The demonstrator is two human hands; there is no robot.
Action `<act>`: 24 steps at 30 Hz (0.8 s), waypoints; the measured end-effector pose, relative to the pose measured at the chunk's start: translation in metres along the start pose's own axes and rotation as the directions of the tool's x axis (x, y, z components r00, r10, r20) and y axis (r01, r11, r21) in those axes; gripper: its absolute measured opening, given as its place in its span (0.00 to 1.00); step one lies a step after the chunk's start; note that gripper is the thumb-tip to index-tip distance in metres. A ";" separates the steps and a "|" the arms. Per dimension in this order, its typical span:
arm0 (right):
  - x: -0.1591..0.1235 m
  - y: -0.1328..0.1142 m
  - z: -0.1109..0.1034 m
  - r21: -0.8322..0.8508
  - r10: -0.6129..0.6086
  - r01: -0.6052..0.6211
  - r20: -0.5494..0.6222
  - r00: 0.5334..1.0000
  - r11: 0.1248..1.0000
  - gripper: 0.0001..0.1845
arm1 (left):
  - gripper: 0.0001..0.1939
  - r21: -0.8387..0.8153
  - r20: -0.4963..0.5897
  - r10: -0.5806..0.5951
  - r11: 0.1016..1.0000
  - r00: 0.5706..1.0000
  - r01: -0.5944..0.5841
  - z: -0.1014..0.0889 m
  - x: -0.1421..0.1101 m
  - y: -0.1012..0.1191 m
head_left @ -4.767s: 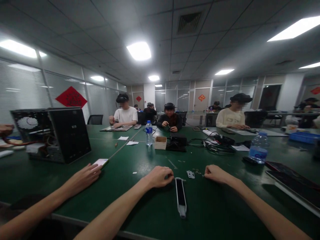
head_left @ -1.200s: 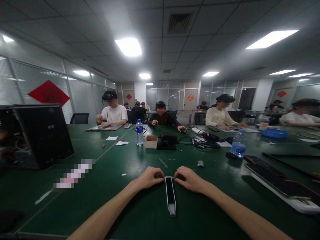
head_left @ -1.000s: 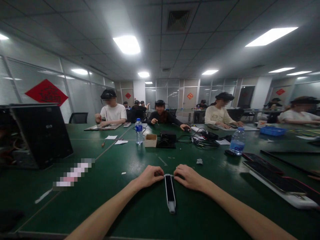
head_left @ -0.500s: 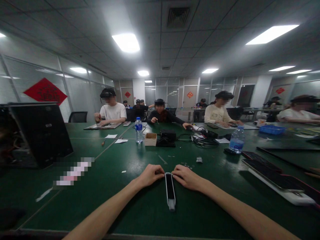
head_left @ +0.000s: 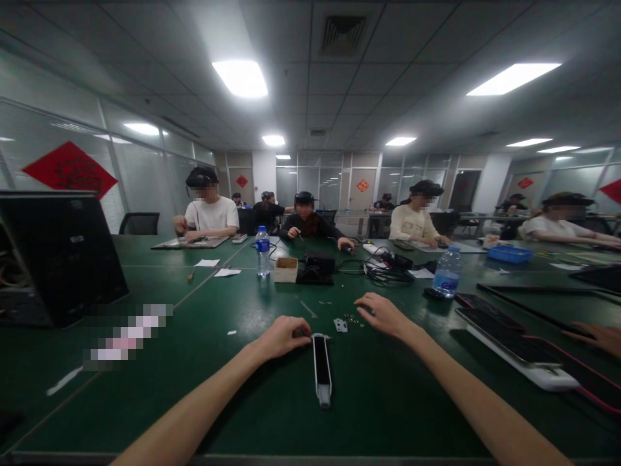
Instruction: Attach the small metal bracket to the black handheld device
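A long, narrow device (head_left: 322, 369) with a white frame and a dark middle lies on the green table, its pale tapered end towards me. My left hand (head_left: 286, 335) is closed, thumb and fingers curled together at the far left corner of the device. Away from it, my right hand (head_left: 381, 314) reaches over the table with fingers apart and nothing visible in them. Just left of that hand, several tiny rings (head_left: 354, 320) are scattered. Between them and the device sits a small grey metal plate (head_left: 341, 325) with holes.
Ahead stand a water bottle (head_left: 262, 252), a small open box (head_left: 286, 270) and tangled black cables (head_left: 388, 270). To the right are another bottle (head_left: 447, 272) and a phone (head_left: 509, 336) on a white block. A black computer case (head_left: 68, 259) stands left. Co-workers sit opposite.
My right hand has left the device and moved right and forward. The small metal plate, before right of the rings, now lies left of them. My left hand stays at the device's corner.
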State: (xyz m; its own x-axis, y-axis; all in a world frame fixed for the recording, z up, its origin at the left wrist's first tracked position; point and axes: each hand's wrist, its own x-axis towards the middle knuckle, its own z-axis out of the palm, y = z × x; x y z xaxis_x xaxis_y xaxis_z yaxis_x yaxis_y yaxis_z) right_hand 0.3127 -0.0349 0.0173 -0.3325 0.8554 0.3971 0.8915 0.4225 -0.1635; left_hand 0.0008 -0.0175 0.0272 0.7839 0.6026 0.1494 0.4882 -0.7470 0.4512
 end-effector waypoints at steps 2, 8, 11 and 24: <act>-0.002 0.014 0.000 -0.045 0.053 -0.052 0.035 0.998 0.998 0.15 | 0.11 0.025 -0.005 0.007 1.000 1.000 -0.007 -0.003 -0.001 0.001; 0.001 0.015 0.013 -0.083 0.052 -0.038 0.180 0.982 0.996 0.13 | 0.12 0.084 -0.044 0.048 0.995 0.998 -0.045 -0.004 -0.002 0.000; 0.004 0.011 0.015 -0.089 0.031 -0.012 0.217 0.976 0.996 0.11 | 0.11 0.100 -0.054 0.067 0.993 0.996 -0.061 -0.004 -0.002 -0.001; 0.022 -0.002 0.014 -0.197 0.109 -0.050 0.302 0.947 0.979 0.09 | 0.10 0.216 -0.087 0.133 0.970 0.987 -0.112 0.002 0.002 -0.010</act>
State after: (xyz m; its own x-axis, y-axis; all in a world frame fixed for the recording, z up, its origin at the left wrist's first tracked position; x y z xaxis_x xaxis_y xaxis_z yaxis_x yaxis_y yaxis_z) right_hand 0.2994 -0.0122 0.0139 -0.3108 0.9466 0.0858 0.9500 0.3121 -0.0016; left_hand -0.0021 -0.0096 0.0214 0.8058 0.5199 0.2836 0.4687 -0.8525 0.2314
